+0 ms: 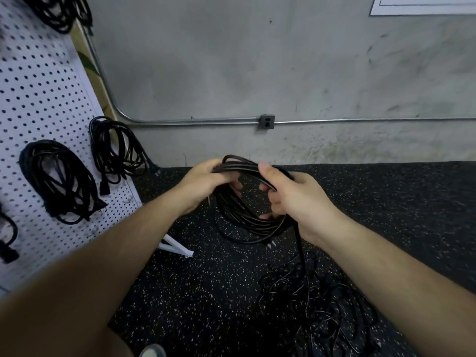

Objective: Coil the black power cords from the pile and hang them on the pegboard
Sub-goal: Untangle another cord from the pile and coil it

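Both hands grasp one coiled cord [247,215], held in the air above the floor [195,292] in front of the wall. The left hand [206,181] has its fingers curled round the bundled loops at the coil's upper left. The right hand [286,199] clamps the right side, thumb on top and fingers wrapped beneath. The coil is an oval whose long axis runs roughly up and down, tipped a little to the right at the bottom.

From under the right hand one loose tail [300,243] drops straight to the pile [316,313], which lies tangled on the floor, well out from the wall edge — so the coiling looks nearly done but not finished.

The pegboard [46,99] stands to the left of the coil, so the left hand is the nearer one for hanging. The coil's upper loop would have to be carried leftward to reach it.

Count: two hands, one coil, one pile. Four hung cords are in view — two whole ones [59,181] [116,150], one cut by the top edge [59,11] and one cut by the left edge [7,240].
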`<state>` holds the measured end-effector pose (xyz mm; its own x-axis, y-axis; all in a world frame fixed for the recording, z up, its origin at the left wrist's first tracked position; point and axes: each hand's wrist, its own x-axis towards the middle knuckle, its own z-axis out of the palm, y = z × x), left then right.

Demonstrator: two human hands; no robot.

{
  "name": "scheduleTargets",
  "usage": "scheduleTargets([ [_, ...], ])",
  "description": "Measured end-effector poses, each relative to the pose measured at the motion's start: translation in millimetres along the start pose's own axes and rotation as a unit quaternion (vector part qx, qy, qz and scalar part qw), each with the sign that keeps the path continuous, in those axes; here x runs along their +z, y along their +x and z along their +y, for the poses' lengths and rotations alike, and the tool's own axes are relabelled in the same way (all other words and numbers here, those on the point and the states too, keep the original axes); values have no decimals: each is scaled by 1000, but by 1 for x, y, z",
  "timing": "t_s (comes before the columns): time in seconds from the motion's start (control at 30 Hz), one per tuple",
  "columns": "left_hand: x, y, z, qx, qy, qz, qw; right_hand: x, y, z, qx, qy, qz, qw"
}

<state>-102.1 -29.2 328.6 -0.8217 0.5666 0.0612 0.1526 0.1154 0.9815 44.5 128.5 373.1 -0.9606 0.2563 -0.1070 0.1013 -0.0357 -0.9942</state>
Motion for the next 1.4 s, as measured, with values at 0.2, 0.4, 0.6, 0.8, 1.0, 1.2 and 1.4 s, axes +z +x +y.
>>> scheduleTargets([
  [0.2,9,-13,6,-20,-233,-65,970,4,10,0,-47,148,25,988],
  [0.4,1,-16,11,-15,-265,-127,956,-10,17,-6,-24,156,7,987],
  [0.6,14,-20,15,-41,-264,-27,963,-21,18,-3,102,77,-81,989],
  [0.8,17,-21,26,-15,-239,49,970,-26,12,9,159,3,-158,975],
  [1.0,34,-18,33,60,-36,36,997,-35,19,9,-55,-93,-82,991],
  [1.2,49,-19,40,92,-39,72,992,-22,27,14,-193,-258,-55,945],
  [1.4,42,-21,51,39,-87,22,995,-21,36,15,-242,-252,-8,937],
])
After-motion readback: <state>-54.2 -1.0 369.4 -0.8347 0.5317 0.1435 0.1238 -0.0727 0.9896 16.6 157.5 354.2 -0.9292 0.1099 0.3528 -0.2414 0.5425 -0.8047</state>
